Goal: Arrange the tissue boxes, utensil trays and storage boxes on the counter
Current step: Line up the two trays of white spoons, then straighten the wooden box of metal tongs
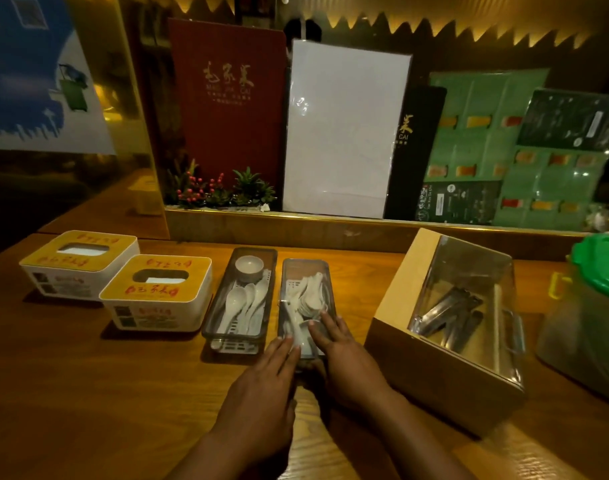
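Two white tissue boxes with yellow lids stand at the left of the wooden counter, one at the back (79, 263) and one nearer (157, 292). Beside them lie two clear utensil trays of white spoons. The left tray (240, 299) also holds a small white cup. Both my hands rest on the near end of the right tray (305, 292): my left hand (265, 379) on its left corner, my right hand (344, 355) on its right side, fingers flat and spread. A wooden storage box (445, 327) with a clear slanted lid holds metal utensils at the right.
A clear container with a green lid (597, 271) stands at the far right edge. Menus lean behind a raised ledge: a red one (227, 98), a white one (344, 129) and green ones (486, 147). A small plant decoration (223, 192) sits on the ledge.
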Demonstrator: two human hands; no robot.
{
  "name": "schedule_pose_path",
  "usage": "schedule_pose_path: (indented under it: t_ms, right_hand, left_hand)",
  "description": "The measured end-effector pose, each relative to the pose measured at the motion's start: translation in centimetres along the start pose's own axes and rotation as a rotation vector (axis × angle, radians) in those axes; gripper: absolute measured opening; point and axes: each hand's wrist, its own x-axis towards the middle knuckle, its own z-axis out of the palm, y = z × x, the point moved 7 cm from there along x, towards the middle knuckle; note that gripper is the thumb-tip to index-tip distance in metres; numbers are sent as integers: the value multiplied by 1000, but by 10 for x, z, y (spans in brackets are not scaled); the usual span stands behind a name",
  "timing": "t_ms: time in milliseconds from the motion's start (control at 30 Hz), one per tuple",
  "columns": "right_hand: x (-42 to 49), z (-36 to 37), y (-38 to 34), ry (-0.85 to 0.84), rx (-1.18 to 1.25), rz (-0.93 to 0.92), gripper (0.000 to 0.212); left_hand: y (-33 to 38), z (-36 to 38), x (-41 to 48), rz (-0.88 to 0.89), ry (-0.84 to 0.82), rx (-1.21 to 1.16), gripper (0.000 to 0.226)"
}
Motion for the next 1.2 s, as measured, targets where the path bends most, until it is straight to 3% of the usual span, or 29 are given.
schedule_pose_path:
  t_ms: [400,500,633,767,933,1000,1200]
  right_hand:
    - [-33,-31,-8,-44,89,-43,66]
    - [-59,-78,5,121,151,-57,59]
    - [-87,-137,83,471,255,97,43]
    - [-110,-159,187,682,232,366,36]
    - [-108,-132,285,573,580,547,48]
    - [-105,-125,297,528,726,494,49]
    - [-87,-136,333,374,649,385,54]
  left_hand:
    - [3,1,10,-93,-20,12,81]
    - [18,-1,18,-95,-23,-20,77]
    - [76,-10,19,-9,124,-458,79]
    - [148,1,27,-56,43,-819,98]
    - [197,29,54,-205,-116,-902,101]
    - [203,32,65,-287,-73,-894,113]
    - [180,33,115,-428,155,-876,140]
